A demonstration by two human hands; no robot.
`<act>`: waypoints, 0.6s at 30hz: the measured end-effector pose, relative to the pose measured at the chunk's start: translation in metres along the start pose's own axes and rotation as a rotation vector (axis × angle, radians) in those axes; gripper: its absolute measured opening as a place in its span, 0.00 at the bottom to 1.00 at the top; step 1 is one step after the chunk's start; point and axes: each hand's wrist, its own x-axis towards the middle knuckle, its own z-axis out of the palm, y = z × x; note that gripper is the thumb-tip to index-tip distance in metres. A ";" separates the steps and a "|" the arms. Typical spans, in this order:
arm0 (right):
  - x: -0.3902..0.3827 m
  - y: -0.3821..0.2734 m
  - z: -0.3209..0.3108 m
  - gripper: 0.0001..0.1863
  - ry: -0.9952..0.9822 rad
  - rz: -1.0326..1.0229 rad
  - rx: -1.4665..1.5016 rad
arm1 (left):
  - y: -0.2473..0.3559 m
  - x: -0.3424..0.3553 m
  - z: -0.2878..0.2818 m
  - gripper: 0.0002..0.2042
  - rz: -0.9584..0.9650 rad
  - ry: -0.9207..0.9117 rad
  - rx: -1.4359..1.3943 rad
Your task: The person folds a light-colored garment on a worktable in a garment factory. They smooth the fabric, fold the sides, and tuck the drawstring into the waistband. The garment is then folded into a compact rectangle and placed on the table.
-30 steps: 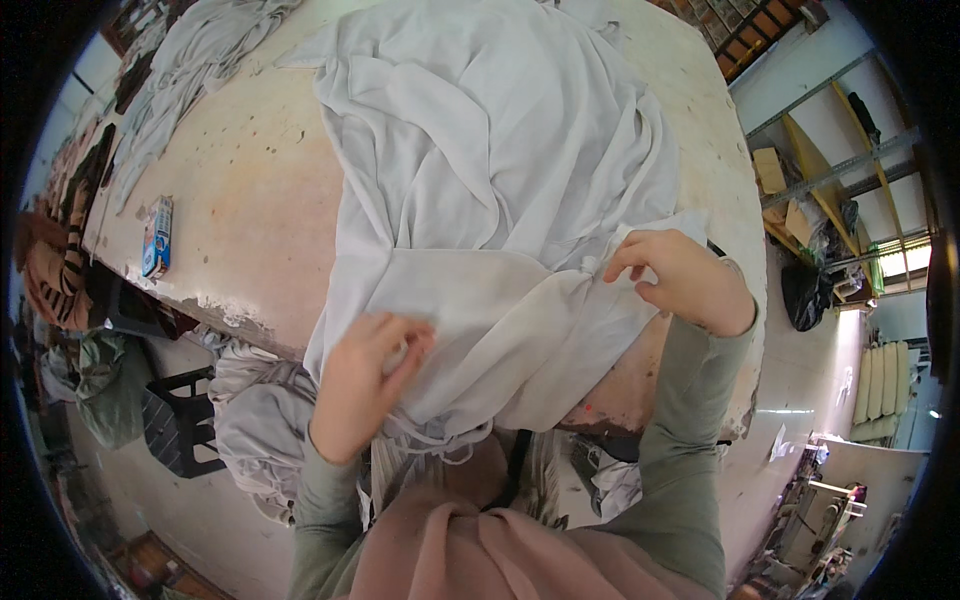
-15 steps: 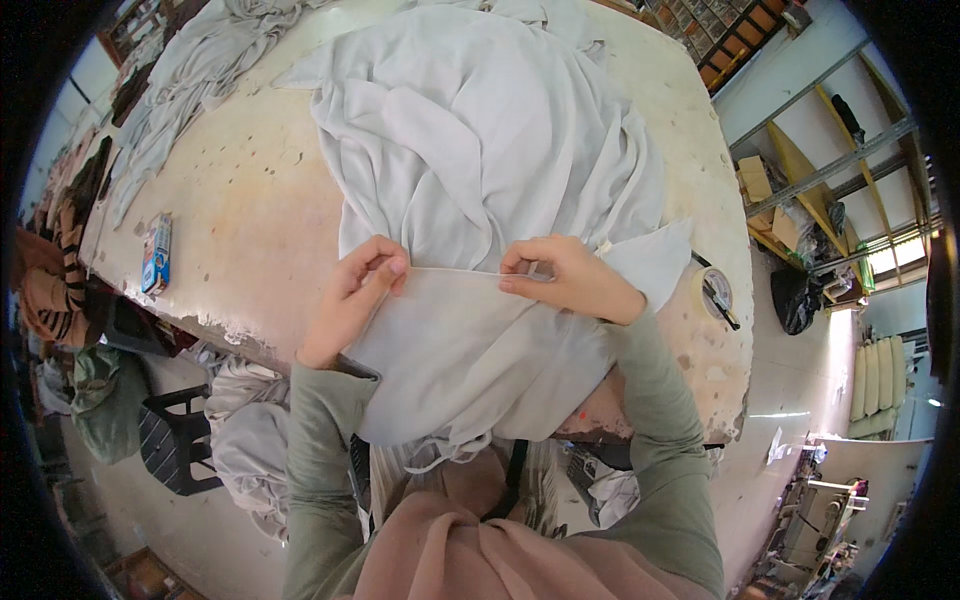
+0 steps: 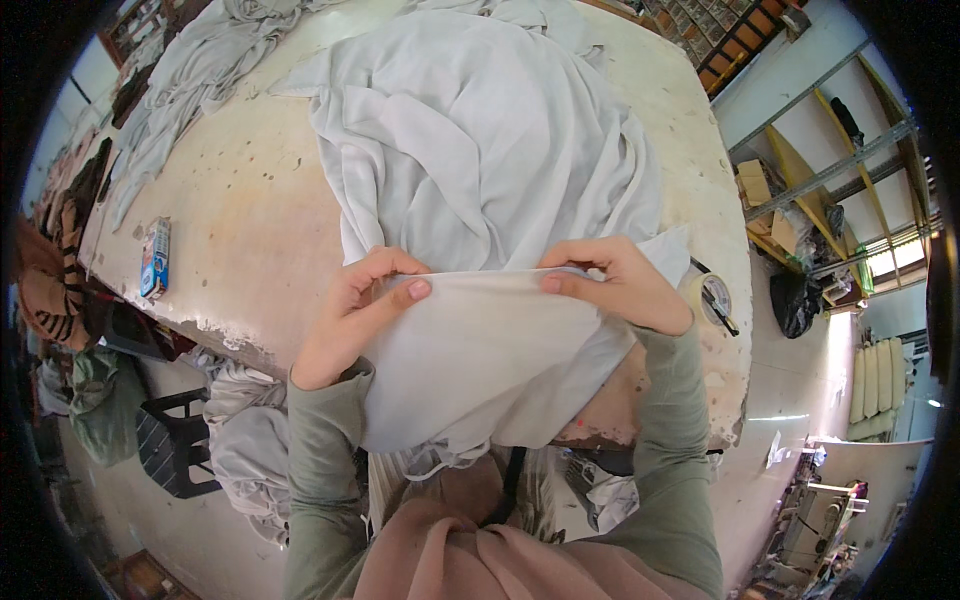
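Observation:
A large light grey fabric piece [image 3: 480, 130] lies in loose folds over the table and hangs past its near edge toward me. My left hand [image 3: 355, 310] pinches the fabric's straight edge between thumb and fingers. To the right, my right hand [image 3: 620, 285] pinches the same edge, so the stretch between the hands is pulled fairly straight. Below that edge the near panel of fabric drapes down in soft folds, with a thin strip dangling at its bottom. The fingertips behind the edge are partly hidden by the cloth.
A small blue box [image 3: 156, 258] stands at left on the worn table [image 3: 240, 210]. On the right lies a tape roll [image 3: 712, 300] with a black pen-like tool on it. Grey cloth [image 3: 245, 440] is heaped by a black plastic chair [image 3: 178, 440]. Shelving [image 3: 830, 170] stands at right.
My right hand has slid rightward with the edge and my left hand has turned slightly. The edge between them looks straighter, and the near panel is smoother.

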 end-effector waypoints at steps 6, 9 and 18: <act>-0.009 -0.012 -0.013 0.11 -0.004 0.027 -0.080 | 0.011 -0.007 -0.003 0.07 -0.021 -0.023 0.002; -0.011 -0.013 -0.013 0.10 0.018 0.003 -0.078 | 0.015 -0.010 -0.001 0.07 -0.083 -0.031 -0.066; -0.005 -0.003 -0.017 0.10 -0.152 0.004 -0.147 | 0.018 -0.010 -0.011 0.07 0.124 0.260 -0.281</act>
